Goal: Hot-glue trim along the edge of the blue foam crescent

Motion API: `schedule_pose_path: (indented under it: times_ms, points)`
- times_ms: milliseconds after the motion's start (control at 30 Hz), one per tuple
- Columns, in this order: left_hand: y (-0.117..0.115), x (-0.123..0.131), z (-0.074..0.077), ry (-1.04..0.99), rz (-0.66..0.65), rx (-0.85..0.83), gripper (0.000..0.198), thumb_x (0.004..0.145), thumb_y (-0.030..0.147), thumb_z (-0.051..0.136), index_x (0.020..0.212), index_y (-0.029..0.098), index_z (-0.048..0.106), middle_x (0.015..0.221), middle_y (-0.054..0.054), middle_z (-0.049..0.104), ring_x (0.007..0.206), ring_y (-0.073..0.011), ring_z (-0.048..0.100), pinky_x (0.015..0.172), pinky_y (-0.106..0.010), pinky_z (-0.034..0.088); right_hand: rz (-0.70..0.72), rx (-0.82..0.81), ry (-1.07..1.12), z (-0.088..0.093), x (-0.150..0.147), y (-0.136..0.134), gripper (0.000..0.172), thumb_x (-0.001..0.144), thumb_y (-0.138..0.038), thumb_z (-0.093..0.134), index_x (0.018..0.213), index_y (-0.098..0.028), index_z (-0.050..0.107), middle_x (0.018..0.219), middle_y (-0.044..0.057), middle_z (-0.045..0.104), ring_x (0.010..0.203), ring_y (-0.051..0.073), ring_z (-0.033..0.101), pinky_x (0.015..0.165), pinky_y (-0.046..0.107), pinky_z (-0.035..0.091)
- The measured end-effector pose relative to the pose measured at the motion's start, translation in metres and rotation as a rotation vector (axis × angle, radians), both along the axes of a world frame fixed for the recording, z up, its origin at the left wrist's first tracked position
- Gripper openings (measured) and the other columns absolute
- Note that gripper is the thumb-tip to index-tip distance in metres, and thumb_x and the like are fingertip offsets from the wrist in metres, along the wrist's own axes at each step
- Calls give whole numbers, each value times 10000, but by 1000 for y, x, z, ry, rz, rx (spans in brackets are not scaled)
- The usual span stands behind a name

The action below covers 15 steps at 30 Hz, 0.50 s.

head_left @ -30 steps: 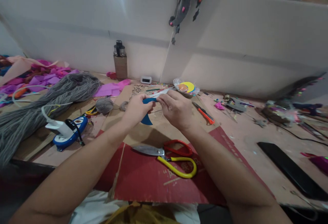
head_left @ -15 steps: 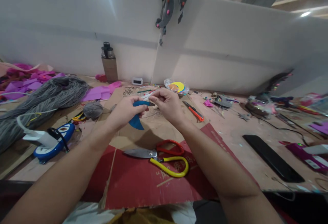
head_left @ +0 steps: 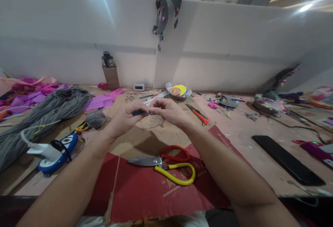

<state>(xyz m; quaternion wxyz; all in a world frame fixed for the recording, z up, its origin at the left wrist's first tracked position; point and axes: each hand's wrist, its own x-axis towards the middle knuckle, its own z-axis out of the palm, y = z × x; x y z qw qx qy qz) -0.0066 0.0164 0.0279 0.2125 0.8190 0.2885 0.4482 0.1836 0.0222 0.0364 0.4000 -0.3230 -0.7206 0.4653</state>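
My left hand [head_left: 124,118] and my right hand [head_left: 167,111] meet fingertip to fingertip above the cardboard in the middle of the table. Between them only a thin dark-blue edge of the blue cut-out piece [head_left: 139,113] shows, pinched by my left fingers. My right fingers are pinched close against the same spot; what they grip is too small to make out. Scissors [head_left: 166,164] with one red and one yellow handle lie shut on the red cardboard sheet [head_left: 145,192] just in front of my hands.
A thick hank of grey yarn [head_left: 44,116] and a small grey ball [head_left: 95,119] lie left, beside a blue-white device [head_left: 56,150]. An orange cutter [head_left: 199,113], a bottle [head_left: 110,71], purple scraps [head_left: 26,97], a black flat bar [head_left: 286,159] and craft clutter lie around.
The blue piece has turned from showing its broad curved face to edge-on between my fingers. Both hands have drawn closer together. The view has tilted up a little.
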Motion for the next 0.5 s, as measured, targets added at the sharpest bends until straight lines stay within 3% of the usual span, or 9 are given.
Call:
schedule_pose_path:
  times_ms: [200, 333, 500]
  points:
    - [0, 0, -5, 36, 15, 138, 114, 816, 149, 562, 847, 193, 663, 865, -50, 672, 852, -166, 611, 792, -299, 466, 6, -32, -33, 1, -2, -5, 125, 826, -288, 558, 774, -181, 516, 664, -54, 505, 505, 54, 337, 493, 201, 282]
    - [-1, 2, -7, 73, 172, 129, 146, 782, 172, 603, 924, 202, 614, 932, -45, 654, 896, -178, 598, 832, -316, 451, -55, 38, -5, 1, -2, -3, 152, 811, -307, 572, 754, -193, 490, 626, -66, 423, 521, 66, 338, 505, 207, 290]
    - [4, 2, -9, 17, 433, 57, 612, 561, 264, 780, 1108, 194, 514, 1213, -102, 518, 1162, -272, 460, 1002, -439, 338, -151, 234, -1, -5, 1, 4, 135, 804, -285, 572, 745, -190, 496, 676, -42, 439, 617, 93, 391, 587, 235, 331]
